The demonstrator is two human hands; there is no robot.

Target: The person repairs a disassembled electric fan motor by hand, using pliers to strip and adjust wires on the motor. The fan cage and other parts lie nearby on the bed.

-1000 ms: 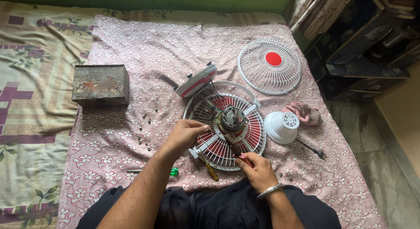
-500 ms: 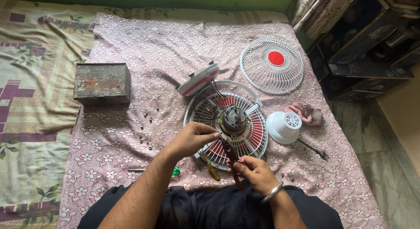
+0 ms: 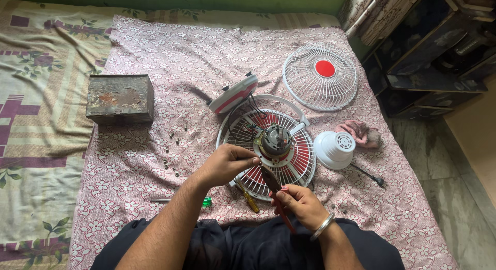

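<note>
Gripping red-handled pliers [image 3: 276, 195], tips angled up-left toward fan motor [image 3: 275, 141].

Head view — steeply downward, close overhead

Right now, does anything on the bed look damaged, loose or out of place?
The metal box at the left is badly rusted. Small screws lie scattered loose on the floral sheet between the box and the opened fan. Nothing looks spilled or broken.

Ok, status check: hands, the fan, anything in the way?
Left hand pinching at fan motor. Right hand gripping red-handled pliers, tips toward motor. Yellow-handled screwdriver lies beside the rear grille.
</note>
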